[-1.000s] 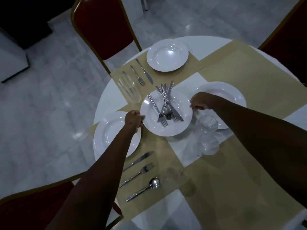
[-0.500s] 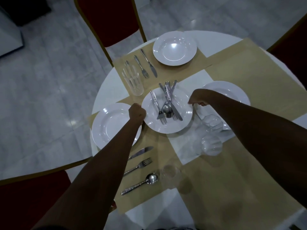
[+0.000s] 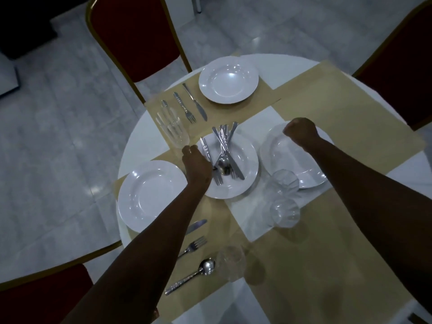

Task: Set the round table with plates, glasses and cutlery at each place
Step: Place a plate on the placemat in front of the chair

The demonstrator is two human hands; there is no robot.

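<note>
On the round white table (image 3: 142,139), the centre plate (image 3: 245,160) carries a pile of loose cutlery (image 3: 224,146). My left hand (image 3: 196,164) hovers over that plate's left rim with bent fingers, close to a tall glass (image 3: 176,133); I cannot see whether it holds anything. Over to the right, my right hand (image 3: 300,134) is curled round the far rim of the right plate (image 3: 280,157). A left plate (image 3: 149,195) and a far plate (image 3: 228,80) each have a knife, fork and spoon beside them.
Two glasses (image 3: 283,197) stand close together in front of the right plate, and another glass (image 3: 231,260) stands by the near spoon (image 3: 194,274). Beige placemats (image 3: 339,101) cover the table. Red chairs stand at the far left (image 3: 133,36), right (image 3: 397,73) and near left (image 3: 35,298).
Both hands have left the centre plate's rims. My left hand slid forward over its left side, and my right hand moved right to the right plate's far rim.
</note>
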